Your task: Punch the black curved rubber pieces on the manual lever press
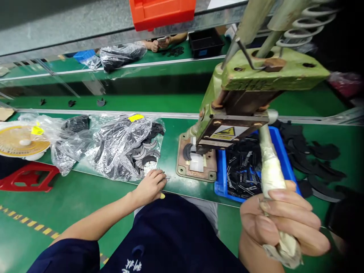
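My right hand (pixel 284 220) is wrapped round the taped lever handle (pixel 271 167) of a green hand press (pixel 239 81). Below the ram, a dark curved piece (pixel 187 151) sits beside a white block on the press base (pixel 184 171). My left hand (pixel 152 184) rests at the bench's front edge, left of that base, with its fingers curled together. A thin dark bit shows at its fingertips; what it holds is mostly hidden. Something yellow covers its thumb tip. Just beyond this hand, a clear plastic bag (pixel 113 148) spills grey curved pieces (pixel 148 151).
Right of the base stands a blue bin (pixel 220 185) of small black parts; black curved pieces (pixel 315 151) lie past it. A fan (pixel 24 142) and red stool (pixel 31 176) are at left. An orange bin (pixel 163 13) hangs overhead. Across the bench, another person's hands (pixel 159 43) hold a phone.
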`<state>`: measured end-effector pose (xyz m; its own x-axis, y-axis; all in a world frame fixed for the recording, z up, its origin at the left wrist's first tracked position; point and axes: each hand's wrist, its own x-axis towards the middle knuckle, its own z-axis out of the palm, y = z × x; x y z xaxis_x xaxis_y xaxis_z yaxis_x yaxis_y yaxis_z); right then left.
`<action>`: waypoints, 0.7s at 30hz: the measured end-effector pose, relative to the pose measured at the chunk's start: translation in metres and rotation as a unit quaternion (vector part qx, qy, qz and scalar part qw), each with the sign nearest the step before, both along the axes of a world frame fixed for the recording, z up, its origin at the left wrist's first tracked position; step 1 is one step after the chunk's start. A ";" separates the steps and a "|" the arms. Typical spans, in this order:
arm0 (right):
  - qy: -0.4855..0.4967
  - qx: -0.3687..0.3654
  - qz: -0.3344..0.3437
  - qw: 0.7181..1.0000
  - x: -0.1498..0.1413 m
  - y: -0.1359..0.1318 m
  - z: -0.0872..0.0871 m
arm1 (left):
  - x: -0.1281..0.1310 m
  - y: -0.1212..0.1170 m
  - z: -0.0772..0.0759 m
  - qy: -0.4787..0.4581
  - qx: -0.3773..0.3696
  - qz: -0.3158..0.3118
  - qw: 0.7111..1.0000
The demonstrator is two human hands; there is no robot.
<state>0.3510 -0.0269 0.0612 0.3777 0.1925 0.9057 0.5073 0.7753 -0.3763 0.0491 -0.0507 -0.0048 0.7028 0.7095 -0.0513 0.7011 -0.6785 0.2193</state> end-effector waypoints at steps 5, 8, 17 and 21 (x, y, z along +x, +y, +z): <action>0.002 -0.025 0.002 1.000 0.000 -0.003 0.001 | 0.000 -0.015 -0.022 -0.104 0.064 -0.042 0.992; 0.006 -0.007 0.019 1.000 0.000 -0.003 0.001 | -0.001 -0.020 -0.025 -0.181 0.059 -0.056 0.980; -0.039 -0.059 0.052 0.996 0.011 -0.012 -0.002 | 0.040 0.060 0.026 -0.493 -0.256 0.388 0.735; -0.040 -0.074 0.056 0.995 0.014 -0.013 -0.005 | 0.075 0.104 0.039 -0.531 -0.343 0.393 0.667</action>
<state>0.3646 -0.0396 0.0558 0.2744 0.3623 0.8908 0.4539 0.7678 -0.4521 0.1241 0.0536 0.0343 0.0253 0.9458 -0.3238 -0.0177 0.3243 0.9458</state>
